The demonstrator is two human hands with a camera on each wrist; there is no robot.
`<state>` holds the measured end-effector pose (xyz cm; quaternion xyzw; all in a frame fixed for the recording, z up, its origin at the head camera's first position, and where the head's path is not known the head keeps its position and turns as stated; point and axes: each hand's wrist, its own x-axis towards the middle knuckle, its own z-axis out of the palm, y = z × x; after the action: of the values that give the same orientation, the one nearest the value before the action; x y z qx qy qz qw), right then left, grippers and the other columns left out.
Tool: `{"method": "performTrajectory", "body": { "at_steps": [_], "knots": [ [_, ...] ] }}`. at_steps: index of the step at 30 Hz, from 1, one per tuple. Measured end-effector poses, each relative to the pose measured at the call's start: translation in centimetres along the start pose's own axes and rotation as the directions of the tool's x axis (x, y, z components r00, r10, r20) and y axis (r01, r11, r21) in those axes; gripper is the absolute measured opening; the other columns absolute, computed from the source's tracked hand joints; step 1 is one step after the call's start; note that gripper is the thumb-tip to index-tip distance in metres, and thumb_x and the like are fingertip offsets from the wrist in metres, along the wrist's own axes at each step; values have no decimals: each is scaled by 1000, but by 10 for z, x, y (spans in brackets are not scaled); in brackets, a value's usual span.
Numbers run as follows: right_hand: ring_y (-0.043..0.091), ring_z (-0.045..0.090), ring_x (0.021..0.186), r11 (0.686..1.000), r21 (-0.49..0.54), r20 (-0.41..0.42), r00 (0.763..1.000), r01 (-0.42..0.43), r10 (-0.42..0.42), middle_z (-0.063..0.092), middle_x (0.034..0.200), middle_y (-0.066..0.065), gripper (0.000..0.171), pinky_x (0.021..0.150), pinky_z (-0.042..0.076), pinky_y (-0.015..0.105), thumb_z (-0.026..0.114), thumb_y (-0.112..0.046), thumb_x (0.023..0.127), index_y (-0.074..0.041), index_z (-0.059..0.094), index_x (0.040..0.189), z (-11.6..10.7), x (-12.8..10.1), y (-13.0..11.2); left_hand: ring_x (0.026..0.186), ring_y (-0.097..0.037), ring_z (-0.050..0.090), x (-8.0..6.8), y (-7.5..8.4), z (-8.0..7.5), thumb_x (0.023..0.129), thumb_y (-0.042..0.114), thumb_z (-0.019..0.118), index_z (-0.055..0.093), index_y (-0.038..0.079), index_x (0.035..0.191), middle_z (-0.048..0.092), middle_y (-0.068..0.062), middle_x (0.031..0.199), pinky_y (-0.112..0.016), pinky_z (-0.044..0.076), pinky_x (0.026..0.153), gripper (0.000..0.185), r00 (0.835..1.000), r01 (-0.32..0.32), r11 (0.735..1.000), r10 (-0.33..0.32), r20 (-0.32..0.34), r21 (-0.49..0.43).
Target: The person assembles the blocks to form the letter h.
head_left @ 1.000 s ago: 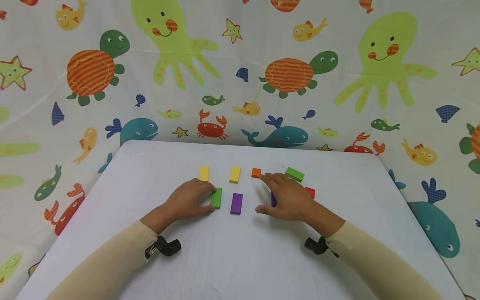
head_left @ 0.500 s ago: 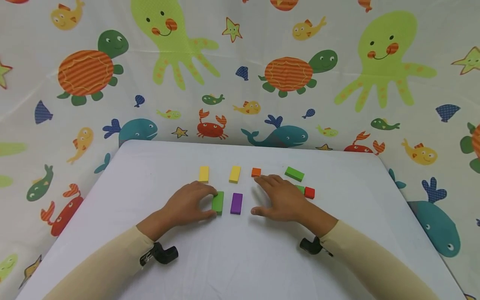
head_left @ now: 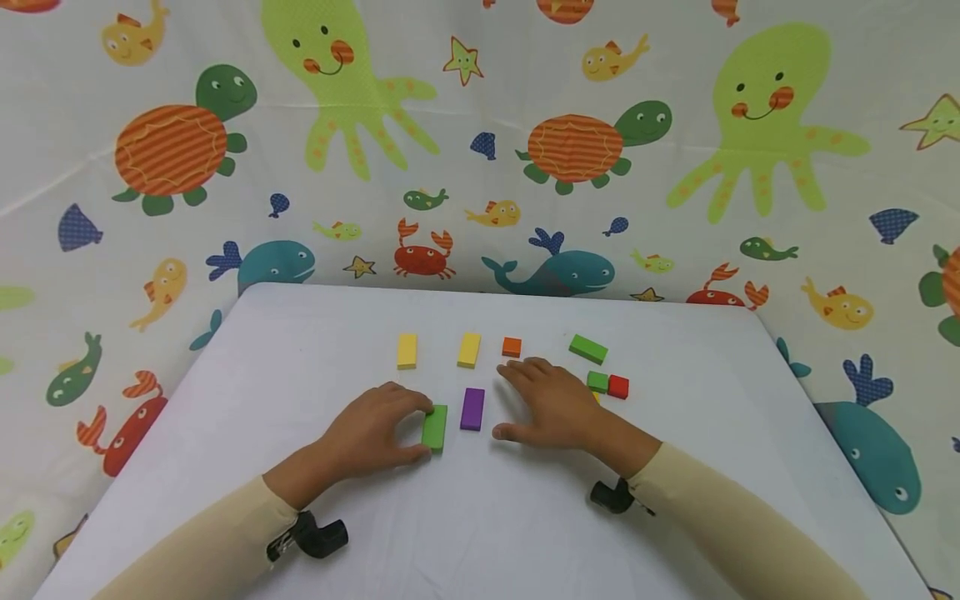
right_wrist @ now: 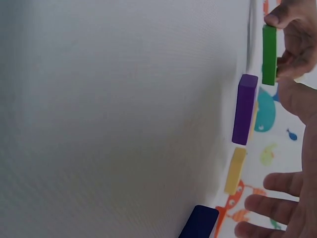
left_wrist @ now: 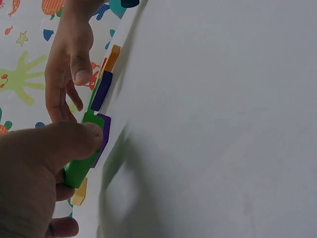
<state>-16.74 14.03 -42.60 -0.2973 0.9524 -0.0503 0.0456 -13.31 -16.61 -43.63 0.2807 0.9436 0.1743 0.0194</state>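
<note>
Sea-creature cloth hangs behind a white table strewn with small coloured blocks. Near the table's middle, the left hand pinches a green block that lies flat, fingertips on its far end and thumb at its near end. The step in hand looks like sliding this block into line; the next move seems to call for a steady push beside the purple block, just to its right. The right hand rests flat, fingers spread, holding nothing, with a dark block under it.
</note>
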Motion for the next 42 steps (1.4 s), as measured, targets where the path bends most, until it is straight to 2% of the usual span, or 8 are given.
{"method": "performTrajectory", "body": {
  "at_steps": [4,11,24,38,42],
  "knots": [
    [27,37,145,1000,-13,20,1000,7,-6,43,158,2,98,112,40,51,56,-82,83,-23,39,159,2,2,-3,115,-13,58,-4,2,3,78,46,88,70,24,121,67,13,119,-39,52,96,51,1000,-25,1000,25,2,-7],
    [27,38,144,999,-7,19,999,37,-37,47,156,2,94,113,40,51,58,-79,85,-21,42,157,3,4,-8,115,-13,57,-9,6,5,78,46,88,71,24,121,67,13,119,-39,52,97,51,999,-30,999,30,12,-10],
    [29,37,146,999,-8,42,998,44,-44,46,157,1,89,115,36,54,60,-75,87,-22,42,157,8,11,-15,112,-10,57,-19,14,11,78,48,88,71,25,120,67,15,118,-38,52,96,50,998,-56,997,57,21,-47],
    [27,39,144,998,17,35,997,65,-66,50,153,0,85,116,35,53,66,-69,87,-21,46,155,9,17,-23,110,-10,57,-24,13,16,75,49,89,71,24,118,68,15,117,-38,52,94,52,996,-85,996,85,21,-28],
    [26,43,141,997,19,21,997,80,-80,54,148,-1,79,115,37,52,69,-65,88,-21,51,150,10,19,-23,111,-10,57,-24,12,15,76,50,89,71,24,119,68,15,118,-38,52,95,53,995,-89,996,90,31,-25]
  ]
}}
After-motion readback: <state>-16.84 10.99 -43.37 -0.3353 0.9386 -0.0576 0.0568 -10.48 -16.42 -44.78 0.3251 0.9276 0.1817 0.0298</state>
